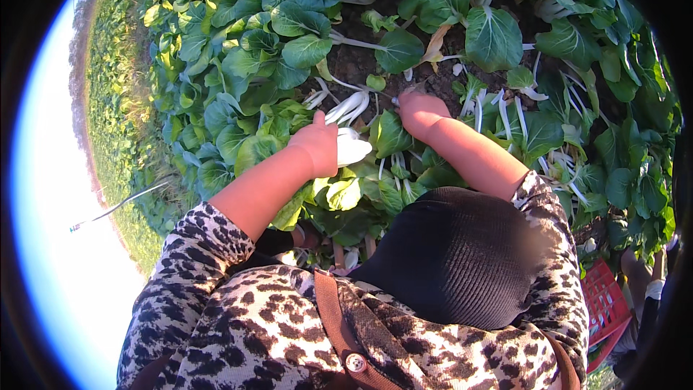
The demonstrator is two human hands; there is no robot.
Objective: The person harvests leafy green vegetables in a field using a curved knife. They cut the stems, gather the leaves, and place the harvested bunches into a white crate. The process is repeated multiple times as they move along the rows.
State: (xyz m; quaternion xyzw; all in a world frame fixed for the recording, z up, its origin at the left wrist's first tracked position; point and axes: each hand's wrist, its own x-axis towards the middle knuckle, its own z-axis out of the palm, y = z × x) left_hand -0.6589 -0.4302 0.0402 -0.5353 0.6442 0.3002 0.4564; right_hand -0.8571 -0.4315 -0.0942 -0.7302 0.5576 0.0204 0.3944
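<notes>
My left hand (315,146) is closed around a head of bok choy with a thick white base (353,149). Its green leaves (344,194) hang below the palm. Just beyond my fingers lies another cluster of white stalks (351,108), close to the soil. To the right, my right hand (423,114) is a fist low over the dirt. A small metallic end of a tool (395,101) shows at its left side; the rest is hidden by the fingers, so its kind is unclear. A broad green leaf (391,132) is between the two hands.
Dense bok choy plants (233,65) stand ahead and to the left. Loose leaves with white stalks (503,114) litter the ground at right. A red plastic crate (603,303) sits at lower right, beside another person (652,290). Black ribbed fabric (455,260) blocks part of the lower view.
</notes>
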